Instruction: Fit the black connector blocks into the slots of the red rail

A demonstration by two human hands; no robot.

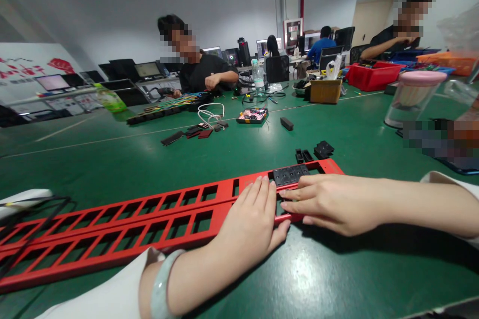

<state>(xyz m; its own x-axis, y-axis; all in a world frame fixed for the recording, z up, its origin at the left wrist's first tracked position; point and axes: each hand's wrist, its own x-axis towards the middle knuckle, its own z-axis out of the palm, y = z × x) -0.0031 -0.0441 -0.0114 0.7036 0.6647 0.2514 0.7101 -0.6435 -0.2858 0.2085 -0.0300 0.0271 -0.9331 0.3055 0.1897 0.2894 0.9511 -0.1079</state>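
Green tabletop [374, 279] spreads beneath both hands. The left hand [247, 219] lies flat across the red slotted framework [224, 190], fingers straight and side by side; the right hand [333, 204] touches its right end, and whether it pinches anything I cannot tell. The framework stretches toward the left hand's nine o'clock. A black panel [291, 175] sits at the right hand's ten o'clock, loose black pieces [324, 149] at twelve.

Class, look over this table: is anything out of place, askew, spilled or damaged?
The black cables look out of place: they trail across the left part of the red frames, crossing the openings. No spill or damage shows.
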